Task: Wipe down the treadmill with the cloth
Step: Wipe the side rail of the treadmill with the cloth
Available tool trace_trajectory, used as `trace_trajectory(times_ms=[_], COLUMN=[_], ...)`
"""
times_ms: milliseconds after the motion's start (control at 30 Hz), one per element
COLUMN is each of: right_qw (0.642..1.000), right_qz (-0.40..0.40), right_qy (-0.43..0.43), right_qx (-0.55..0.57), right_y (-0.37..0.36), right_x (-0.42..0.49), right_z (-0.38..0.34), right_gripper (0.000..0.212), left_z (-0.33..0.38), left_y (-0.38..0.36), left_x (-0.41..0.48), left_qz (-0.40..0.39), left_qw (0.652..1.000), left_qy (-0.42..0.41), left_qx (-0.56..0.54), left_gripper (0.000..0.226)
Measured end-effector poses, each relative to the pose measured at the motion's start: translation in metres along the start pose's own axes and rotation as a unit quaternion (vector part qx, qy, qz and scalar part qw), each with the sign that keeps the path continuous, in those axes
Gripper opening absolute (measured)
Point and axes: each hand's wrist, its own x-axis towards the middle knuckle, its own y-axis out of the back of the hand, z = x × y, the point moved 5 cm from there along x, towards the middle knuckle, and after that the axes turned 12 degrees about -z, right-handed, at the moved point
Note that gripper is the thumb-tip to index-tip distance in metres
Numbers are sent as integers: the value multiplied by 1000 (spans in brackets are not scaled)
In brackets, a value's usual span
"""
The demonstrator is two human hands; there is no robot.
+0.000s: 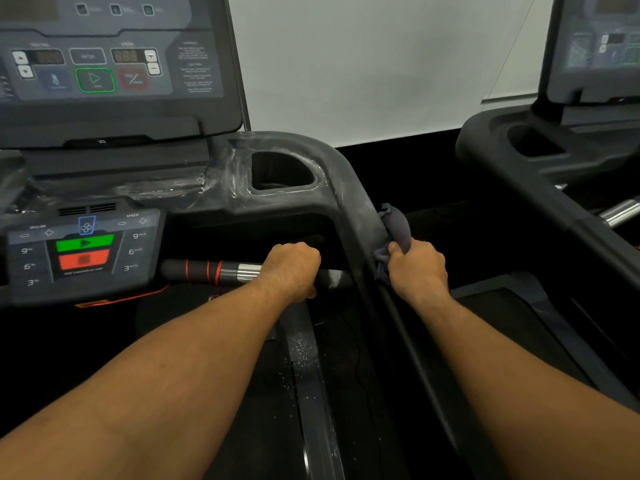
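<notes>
I stand on a dark treadmill [221,195] whose console tray shows wet streaks around a cup holder [282,173]. My left hand [292,270] grips the black front handlebar [207,271] next to its chrome sensor and red rings. My right hand [417,268] holds a bunched dark grey-blue cloth [396,226] against the outer side of the right side rail [360,216]. The cloth sticks up above my fingers and touches the rail.
A control panel [85,249] with green and red buttons sits at lower left, and the display console [104,64] rises behind it. A second treadmill [561,157] stands close on the right. A white wall is behind. Pale specks lie on the deck's side strip [304,344].
</notes>
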Motion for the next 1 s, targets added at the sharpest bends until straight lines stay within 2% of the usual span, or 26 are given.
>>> trace_trajectory(times_ms=[133, 267, 400, 467, 567, 667, 700, 933, 1000], right_qw=[981, 915, 844, 834, 854, 882, 882, 808, 804], right_qz=[-20, -54, -89, -138, -181, -144, -127, -78, -80], right_qy=[101, 157, 209, 230, 199, 151, 149, 205, 207], right_qx=[-163, -367, -486, -483, -446, -422, -429, -547, -552], right_y=[-12, -38, -50, -43, -30, -33, -38, -59, -62], right_x=[-7, -20, -47, -58, -58, -53, -54, -47, -40], right_z=[-22, -33, -26, -18, -10, -6, -5, -23, -35], right_gripper=[41, 74, 69, 67, 68, 70, 70, 66, 62], left_z=[0, 2, 2, 2, 0, 0, 0, -5, -7], left_y=[1, 1, 0, 0, 0, -1, -2, -3, -4], left_x=[2, 4, 2, 2, 2, 3, 3, 7, 8], left_qz=[-3, -2, 8, 12, 14, 15, 13, 10, 5], left_qw=[1000, 1000, 999, 999, 999, 999, 999, 1000, 1000], left_qy=[5, 17, 15, 11, 12, 10, 8, -13, -9], left_qx=[12, 24, 31, 33, 35, 40, 42, 17, 16], left_gripper=[33, 39, 33, 30, 28, 29, 30, 32, 36])
